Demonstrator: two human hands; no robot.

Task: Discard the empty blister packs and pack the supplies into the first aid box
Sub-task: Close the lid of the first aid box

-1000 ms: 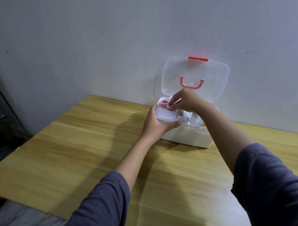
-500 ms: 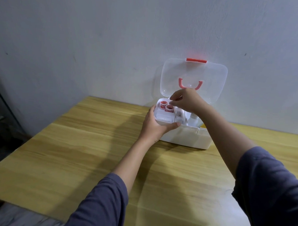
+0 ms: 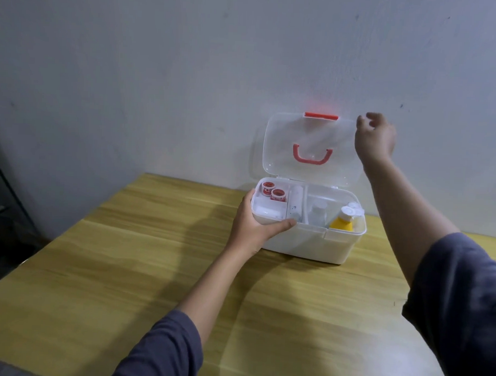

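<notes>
Two red-printed tape rolls and a yellow bottle sit inside the white plastic first aid box on the wooden tabletop — packing looks nearly done. Left hand fingers clamp its corner; right hand fingers curl loosely at the clear lid — closing remains.

the right hand at the lid corner is blurred, so a grip on the rim cannot be told. the box's near left corner is hidden by the left hand, and print on the two red rolls is too small to read. both sleeves are cut off by the frame edges.
</notes>
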